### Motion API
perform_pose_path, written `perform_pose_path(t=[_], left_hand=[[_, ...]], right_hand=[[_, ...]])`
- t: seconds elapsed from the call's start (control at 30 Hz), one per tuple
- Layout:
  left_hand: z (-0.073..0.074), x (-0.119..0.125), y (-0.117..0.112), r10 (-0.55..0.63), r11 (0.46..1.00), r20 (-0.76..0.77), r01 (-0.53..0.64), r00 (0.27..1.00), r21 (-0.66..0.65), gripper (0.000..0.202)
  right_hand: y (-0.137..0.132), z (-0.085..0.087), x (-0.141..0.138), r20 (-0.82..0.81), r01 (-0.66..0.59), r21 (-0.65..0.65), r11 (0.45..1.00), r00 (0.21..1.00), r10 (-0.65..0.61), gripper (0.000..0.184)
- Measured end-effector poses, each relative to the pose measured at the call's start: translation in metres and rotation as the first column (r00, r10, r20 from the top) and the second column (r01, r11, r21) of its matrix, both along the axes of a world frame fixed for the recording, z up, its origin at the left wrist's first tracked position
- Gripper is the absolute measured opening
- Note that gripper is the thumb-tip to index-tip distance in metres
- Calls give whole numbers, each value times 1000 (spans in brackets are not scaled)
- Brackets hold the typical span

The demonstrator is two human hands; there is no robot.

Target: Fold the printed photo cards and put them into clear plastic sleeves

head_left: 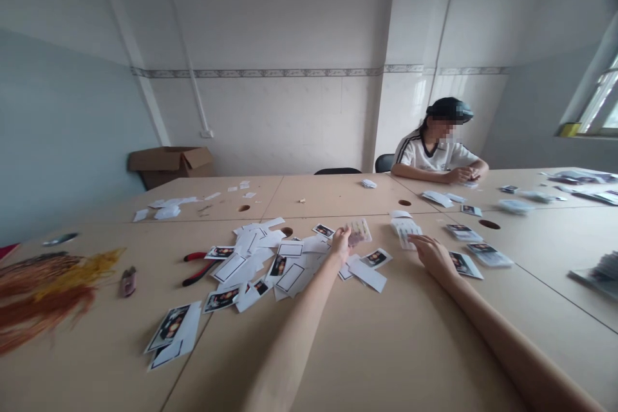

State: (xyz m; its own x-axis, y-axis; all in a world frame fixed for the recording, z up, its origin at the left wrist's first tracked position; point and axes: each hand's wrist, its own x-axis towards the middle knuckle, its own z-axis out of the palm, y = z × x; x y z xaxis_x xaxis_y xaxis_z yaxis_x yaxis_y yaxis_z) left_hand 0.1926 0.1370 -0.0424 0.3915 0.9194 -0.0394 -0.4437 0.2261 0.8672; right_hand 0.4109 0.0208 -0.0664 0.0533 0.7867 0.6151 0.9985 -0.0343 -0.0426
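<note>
My left hand (340, 242) is closed on the near left edge of a clear plastic card sleeve (360, 229) with small printed marks, held just above the table. To its right, my right hand (434, 259) has its fingertips pinched at the edge of a similar sleeve (406, 229) on a small pile. Beneath and left of my left hand spreads a heap of white paper cards (290, 275), some with dark borders. A photo card (376, 258) lies by a white slip (367, 274) below the left hand's sleeve.
Red-handled pliers (197, 280), a pink cutter (129, 282) and coloured threads (72, 280) lie left. Photo card stacks (488, 254) are at right. Across the table (367, 347) a person (437, 154) handles something small. A cardboard box (168, 164) stands behind.
</note>
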Motion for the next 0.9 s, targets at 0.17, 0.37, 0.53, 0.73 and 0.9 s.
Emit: perform_pose_path(t=[0.17,0.37,0.53,0.73,0.9], left_hand=[[1,0,-1,6,1000,6,-6,1000,2,16],[2,1,-1,0,1000,-5,0,1000,1,17],[1,-1,-2,1,1000,-18,-1,1000,3,19],[0,-1,-2,-10,1000,-20,10,1000,23,19],[2,-2,-2,1,1000,-25,-1,1000,19,20]], right_hand=[[2,-2,-3,-40,83,18,996,996,-82,32],[-2,7,-15,-152,304,-129,944,935,-321,64],[3,5,-16,-140,255,-121,959,952,-271,71],[9,3,-14,-203,249,105,963,953,-225,56],[41,19,-13,-186,273,43,961,947,-261,45]])
